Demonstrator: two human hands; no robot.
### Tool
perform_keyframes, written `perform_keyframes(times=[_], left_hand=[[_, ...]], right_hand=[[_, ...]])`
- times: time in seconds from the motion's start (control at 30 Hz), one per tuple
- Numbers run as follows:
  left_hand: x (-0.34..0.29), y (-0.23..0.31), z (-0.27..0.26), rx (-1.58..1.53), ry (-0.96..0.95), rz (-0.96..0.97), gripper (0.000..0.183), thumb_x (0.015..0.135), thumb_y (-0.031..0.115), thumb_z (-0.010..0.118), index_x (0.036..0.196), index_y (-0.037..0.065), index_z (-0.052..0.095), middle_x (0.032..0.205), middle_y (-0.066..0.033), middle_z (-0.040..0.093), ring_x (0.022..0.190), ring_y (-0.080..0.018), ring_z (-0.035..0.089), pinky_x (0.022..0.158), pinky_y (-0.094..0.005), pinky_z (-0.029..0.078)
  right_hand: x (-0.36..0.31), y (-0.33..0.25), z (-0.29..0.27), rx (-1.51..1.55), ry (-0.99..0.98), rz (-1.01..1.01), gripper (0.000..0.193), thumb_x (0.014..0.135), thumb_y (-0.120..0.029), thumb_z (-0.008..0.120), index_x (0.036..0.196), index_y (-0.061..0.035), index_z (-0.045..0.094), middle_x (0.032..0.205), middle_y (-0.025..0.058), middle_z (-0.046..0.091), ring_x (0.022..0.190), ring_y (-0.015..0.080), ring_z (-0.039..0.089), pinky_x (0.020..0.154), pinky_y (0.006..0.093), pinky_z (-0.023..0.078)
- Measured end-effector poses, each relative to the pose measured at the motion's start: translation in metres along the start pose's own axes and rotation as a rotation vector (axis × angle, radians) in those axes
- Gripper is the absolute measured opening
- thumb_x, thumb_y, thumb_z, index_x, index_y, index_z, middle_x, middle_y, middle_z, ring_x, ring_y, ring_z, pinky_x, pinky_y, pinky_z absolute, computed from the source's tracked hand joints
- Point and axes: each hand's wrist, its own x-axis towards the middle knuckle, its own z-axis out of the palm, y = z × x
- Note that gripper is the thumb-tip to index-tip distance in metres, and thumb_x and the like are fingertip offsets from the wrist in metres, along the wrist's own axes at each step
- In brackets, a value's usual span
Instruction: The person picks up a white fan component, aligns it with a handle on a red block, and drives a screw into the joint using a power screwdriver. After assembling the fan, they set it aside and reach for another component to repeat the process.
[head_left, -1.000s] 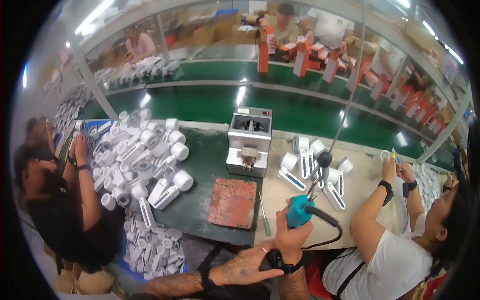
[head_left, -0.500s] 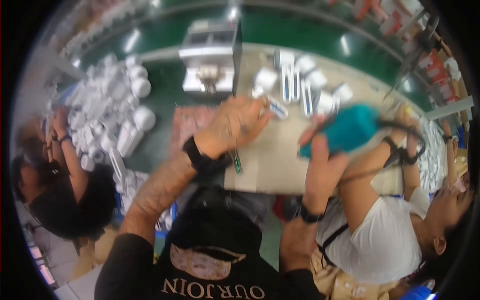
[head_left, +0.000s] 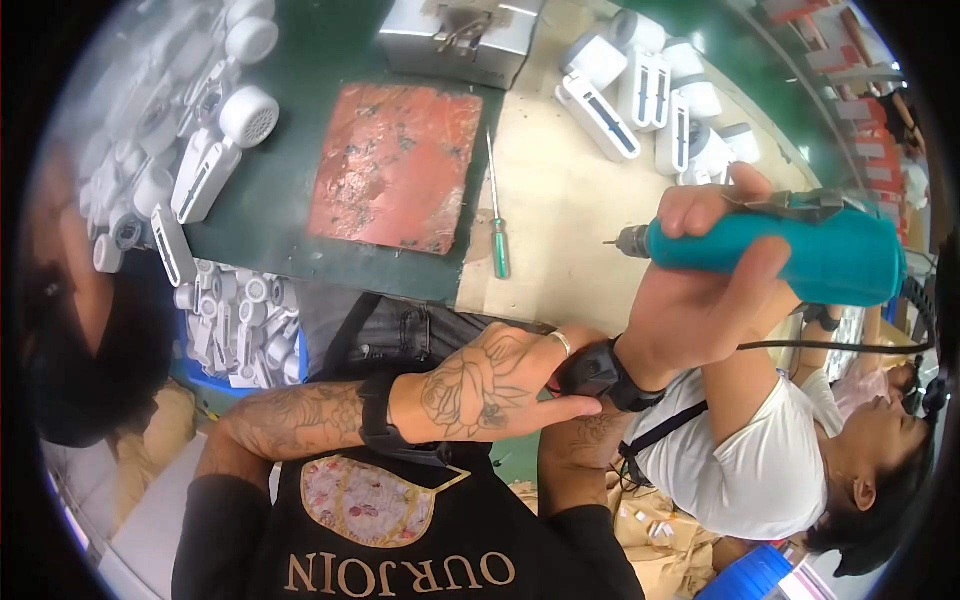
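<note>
My right hand (head_left: 700,290) is raised above the bench and grips a teal electric screwdriver (head_left: 800,250) held level, its bit pointing left. My left hand (head_left: 490,385) reaches across my body, and its fingers rest on the black wrist device (head_left: 595,372) strapped to my right wrist. The left hand holds nothing. Below the tool a green-handled screwdriver (head_left: 497,225) lies on the beige bench top (head_left: 560,200). A worn red mat (head_left: 395,165) lies on the green surface to its left.
White plastic housings (head_left: 640,95) stand at the bench's far right, and more white parts (head_left: 200,140) are piled at the left and fill a blue bin (head_left: 245,330). A grey metal fixture (head_left: 460,35) sits at the top. One person sits close at my right (head_left: 760,460), another at my left (head_left: 80,330).
My left hand has pulled back from the bench to my right wrist. The right hand with the teal screwdriver has turned so the tool lies level. My view has tipped further down.
</note>
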Motion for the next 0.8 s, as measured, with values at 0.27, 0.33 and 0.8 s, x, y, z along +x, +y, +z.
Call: perform_keyframes(times=[0.27, 0.33, 0.8], left_hand=[[-0.013, -0.017, -0.022, 0.016, -0.083, -0.039, 0.062, 0.091, 0.035, 0.071, 0.138, 0.002, 0.048, 0.077, -0.0205, 0.065, 0.079, -0.0408, 0.065, 0.075, -0.0447, 0.051], [-0.01, -0.011, -0.028, 0.035, -0.091, -0.055, 0.062, 0.091, 0.035, 0.07, 0.138, 0.002, 0.048, 0.077, -0.0202, 0.065, 0.078, -0.0406, 0.065, 0.074, -0.0448, 0.052], [0.096, -0.014, -0.105, 0.875, 0.328, 0.407, 0.054, 0.094, 0.035, 0.066, 0.135, 0.002, 0.054, 0.082, -0.0121, 0.068, 0.069, -0.0303, 0.067, 0.07, -0.0392, 0.052]], right_hand=[[-0.013, 0.016, 0.018, -0.248, -0.062, 0.034, 0.061, 0.102, -0.045, 0.054, 0.131, 0.0091, 0.048, 0.088, 0.011, 0.06, 0.08, 0.0211, 0.054, 0.073, 0.0336, 0.044], [-0.011, 0.017, 0.023, -0.292, -0.045, 0.018, 0.061, 0.102, -0.044, 0.055, 0.13, 0.0095, 0.048, 0.087, 0.011, 0.06, 0.078, 0.021, 0.054, 0.072, 0.0331, 0.044], [-0.031, 0.013, 0.011, -0.411, 0.173, -0.038, 0.057, 0.099, -0.039, 0.064, 0.126, 0.009, 0.05, 0.083, 0.0087, 0.059, 0.073, 0.018, 0.055, 0.066, 0.0305, 0.044]])
